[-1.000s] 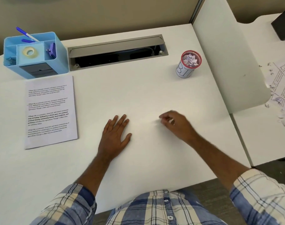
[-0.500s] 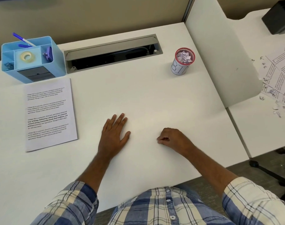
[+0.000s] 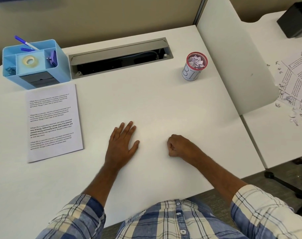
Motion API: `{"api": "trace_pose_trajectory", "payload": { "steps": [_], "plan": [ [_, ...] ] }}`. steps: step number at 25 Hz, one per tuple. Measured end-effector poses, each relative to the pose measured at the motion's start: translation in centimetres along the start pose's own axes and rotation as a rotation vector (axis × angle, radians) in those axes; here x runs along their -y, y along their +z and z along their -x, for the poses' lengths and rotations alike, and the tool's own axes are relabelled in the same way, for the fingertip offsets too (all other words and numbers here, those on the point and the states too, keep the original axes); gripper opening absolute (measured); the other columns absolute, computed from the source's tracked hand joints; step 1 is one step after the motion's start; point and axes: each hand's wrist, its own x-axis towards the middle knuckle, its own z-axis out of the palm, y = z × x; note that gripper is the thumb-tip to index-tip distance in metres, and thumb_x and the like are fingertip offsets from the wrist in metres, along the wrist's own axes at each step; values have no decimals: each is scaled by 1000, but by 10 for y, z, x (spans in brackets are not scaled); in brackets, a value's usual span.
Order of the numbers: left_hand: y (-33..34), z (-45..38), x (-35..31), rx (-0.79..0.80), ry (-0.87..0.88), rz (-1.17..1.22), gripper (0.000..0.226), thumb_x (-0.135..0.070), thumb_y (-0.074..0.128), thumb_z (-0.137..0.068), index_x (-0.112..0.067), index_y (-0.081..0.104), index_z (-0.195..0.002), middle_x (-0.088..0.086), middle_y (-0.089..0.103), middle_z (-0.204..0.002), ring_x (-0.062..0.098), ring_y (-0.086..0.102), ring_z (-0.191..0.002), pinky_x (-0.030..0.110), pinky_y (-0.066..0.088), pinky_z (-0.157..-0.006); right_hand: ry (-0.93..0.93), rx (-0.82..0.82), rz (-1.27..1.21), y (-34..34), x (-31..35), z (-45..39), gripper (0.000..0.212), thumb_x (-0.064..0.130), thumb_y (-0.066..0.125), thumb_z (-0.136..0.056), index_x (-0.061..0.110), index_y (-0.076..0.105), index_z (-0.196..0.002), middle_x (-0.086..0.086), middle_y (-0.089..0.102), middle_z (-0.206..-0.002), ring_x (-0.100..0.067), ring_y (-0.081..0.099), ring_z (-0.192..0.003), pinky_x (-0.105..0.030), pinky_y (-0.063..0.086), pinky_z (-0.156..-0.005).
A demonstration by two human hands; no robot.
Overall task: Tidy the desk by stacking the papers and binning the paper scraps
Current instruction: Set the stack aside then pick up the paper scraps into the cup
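A printed stack of papers (image 3: 53,122) lies squared on the left of the white desk (image 3: 155,104). At the back right stands a small red-rimmed mesh cup labelled BIN (image 3: 194,67), filled with crumpled paper scraps. My left hand (image 3: 122,142) rests flat on the desk, fingers straight, to the right of the papers. My right hand (image 3: 179,145) sits on the desk in a loose fist, fingers curled under, with nothing visible in it.
A blue desk organiser (image 3: 33,64) with pens and tape stands at the back left. A grey cable tray (image 3: 120,56) is open along the back. A white divider (image 3: 233,62) separates a neighbouring desk with torn printed paper (image 3: 296,87) and scraps.
My right hand drew back toward me and curled into a fist on the desk. My left hand stayed flat in place.
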Motion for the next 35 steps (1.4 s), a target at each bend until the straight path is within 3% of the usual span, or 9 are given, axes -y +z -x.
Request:
{"api": "trace_pose_trajectory", "payload": {
  "steps": [4,8,10,18,22,25,27,29,35],
  "plan": [
    [0,-1,0,3,-2,11,61,-44,55,-103,-22,45,-158,-7,32,-170,18,21,-160,46,21,-129,151,-174,-493,-28,-9,13,10,-6,52,-73,4,50,-72,10,47,-68,-4,37,-61,-21,30,-56],
    [-1,0,1,11,-3,13,61,-44,56,-102,-22,45,-158,-7,31,-170,18,21,-161,47,21,-129,178,-296,-624,-49,-16,9,5,21,50,-69,19,53,-73,17,49,-66,-10,40,-62,-22,32,-56],
    [0,1,1,12,-2,15,61,-44,57,-102,-22,44,-158,-7,31,-170,18,21,-161,47,22,-129,193,-347,-672,-64,-17,0,4,20,53,-74,17,54,-75,10,50,-67,-14,42,-62,-28,34,-56],
    [0,1,1,-13,6,9,61,-44,56,-102,-20,46,-157,-7,32,-170,18,22,-160,47,24,-129,184,-661,-247,-210,-31,-104,26,11,52,-88,21,44,-65,4,42,-65,-3,39,-57,-17,28,-52],
    [2,0,2,-21,11,0,61,-45,54,-102,-20,47,-157,-7,33,-170,19,23,-160,48,24,-128,336,-632,-90,-263,-66,-147,22,17,52,-84,4,67,-75,-18,64,-75,-15,54,-73,-24,36,-58],
    [2,-2,3,-28,18,-6,61,-45,54,-102,-19,48,-156,-5,34,-169,20,25,-159,50,27,-127,347,-618,-51,-276,-74,-154,12,16,68,-80,9,77,-84,-6,75,-83,-10,63,-75,-15,42,-61],
    [3,-1,2,-21,12,-6,61,-46,53,-102,-19,48,-156,-5,35,-169,21,26,-159,50,26,-127,331,-632,-35,-278,-74,-155,7,16,77,-77,13,77,-83,-1,74,-83,-10,64,-75,-21,48,-66],
    [2,-1,2,-14,9,-6,61,-46,53,-102,-19,48,-157,-5,35,-169,21,25,-159,50,26,-127,303,-646,8,-278,-76,-156,9,11,73,-77,14,77,-84,-2,76,-90,-13,66,-82,-27,52,-75],
    [1,-2,2,4,4,-6,61,-46,53,-102,-20,47,-157,-6,33,-170,19,23,-160,48,24,-128,254,-621,-3,-279,-66,-153,33,2,47,-82,5,78,-93,-9,77,-100,-16,66,-90,-22,47,-80]
  ]
}}
